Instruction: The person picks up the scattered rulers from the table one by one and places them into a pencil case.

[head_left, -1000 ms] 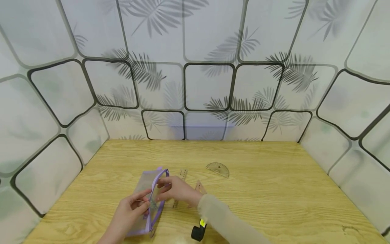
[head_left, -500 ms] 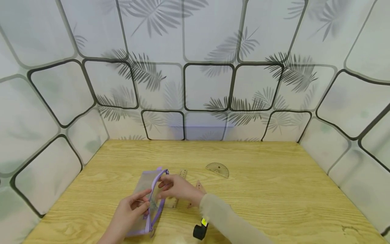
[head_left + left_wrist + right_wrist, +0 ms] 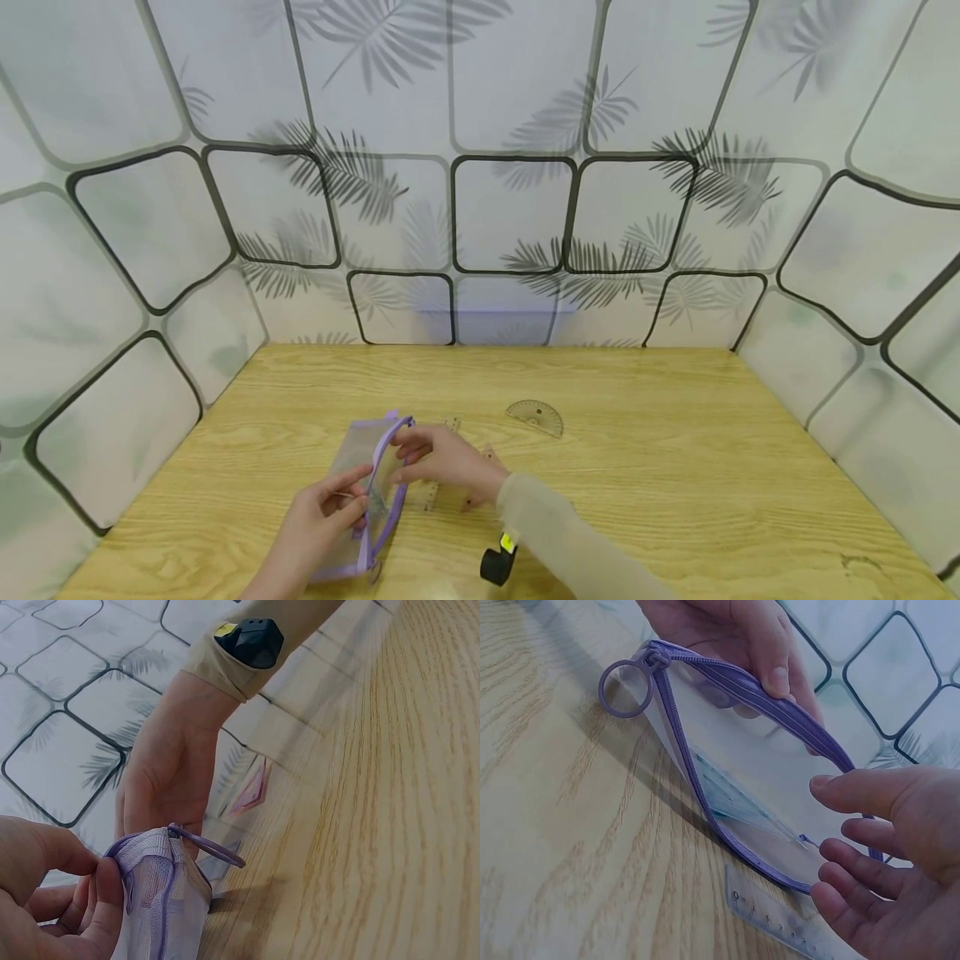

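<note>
A purple-edged see-through zip pouch stands on the table, its zip open. My left hand pinches one side of its mouth between thumb and fingers, as the left wrist view also shows. Beside the opening is my right hand, fingers apart and loosely bent, with nothing seen between them. Its index finger is partly hidden behind the pouch edge. In the right wrist view, a clear bluish flat piece lies inside the pouch. Just outside the mouth lies a clear ruler, partly covered by my right hand in the head view.
A clear set square lies under and beyond my right wrist. Farther back is a clear protractor. A black camera with a yellow patch sits at my right sleeve. Patterned curtain surrounds the wooden table.
My right hand has drawn slightly right and away from the pouch mouth, with its wrist camera shifting too. The left hand and pouch stay in place.
</note>
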`<state>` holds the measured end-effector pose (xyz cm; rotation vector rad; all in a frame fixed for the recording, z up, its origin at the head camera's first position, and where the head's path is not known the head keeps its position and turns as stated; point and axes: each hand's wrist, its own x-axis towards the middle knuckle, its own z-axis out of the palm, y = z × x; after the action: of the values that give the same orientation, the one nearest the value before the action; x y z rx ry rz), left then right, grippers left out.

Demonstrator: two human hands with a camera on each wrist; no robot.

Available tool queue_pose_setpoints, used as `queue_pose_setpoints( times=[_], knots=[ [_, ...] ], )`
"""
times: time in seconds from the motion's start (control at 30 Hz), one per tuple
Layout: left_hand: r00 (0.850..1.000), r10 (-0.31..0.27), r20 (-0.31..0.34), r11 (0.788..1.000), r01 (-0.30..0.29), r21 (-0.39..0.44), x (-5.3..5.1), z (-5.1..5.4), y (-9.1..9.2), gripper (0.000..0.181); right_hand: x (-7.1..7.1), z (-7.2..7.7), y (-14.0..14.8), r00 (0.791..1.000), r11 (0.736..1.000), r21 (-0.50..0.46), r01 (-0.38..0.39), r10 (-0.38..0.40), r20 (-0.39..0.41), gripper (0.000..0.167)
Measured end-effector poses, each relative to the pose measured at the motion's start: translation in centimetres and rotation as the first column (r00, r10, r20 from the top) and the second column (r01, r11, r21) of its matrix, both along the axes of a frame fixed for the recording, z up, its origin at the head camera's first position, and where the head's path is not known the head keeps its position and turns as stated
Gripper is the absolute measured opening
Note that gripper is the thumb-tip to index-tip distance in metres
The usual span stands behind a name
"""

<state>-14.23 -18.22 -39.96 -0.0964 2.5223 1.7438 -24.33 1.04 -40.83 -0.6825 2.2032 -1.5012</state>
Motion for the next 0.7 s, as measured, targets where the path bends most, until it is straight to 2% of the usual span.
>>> queue_pose_setpoints(
  times=[0.4,0.7],
  knots=[
    [1.000,0.012,0.005,1.000,-0.012,-0.001,0.0,0.0,0.1,0.045,-0.2,0.4,1.1,1.000,1.000,0.002,-0.003,0.003,-0.005,0.048],
    [1.000,0.022,0.004,1.000,-0.022,-0.004,-0.1,-0.1,0.2,0.045,-0.9,0.1,1.9,0.998,0.999,0.044,0.010,-0.007,-0.062,0.045]
  ],
)
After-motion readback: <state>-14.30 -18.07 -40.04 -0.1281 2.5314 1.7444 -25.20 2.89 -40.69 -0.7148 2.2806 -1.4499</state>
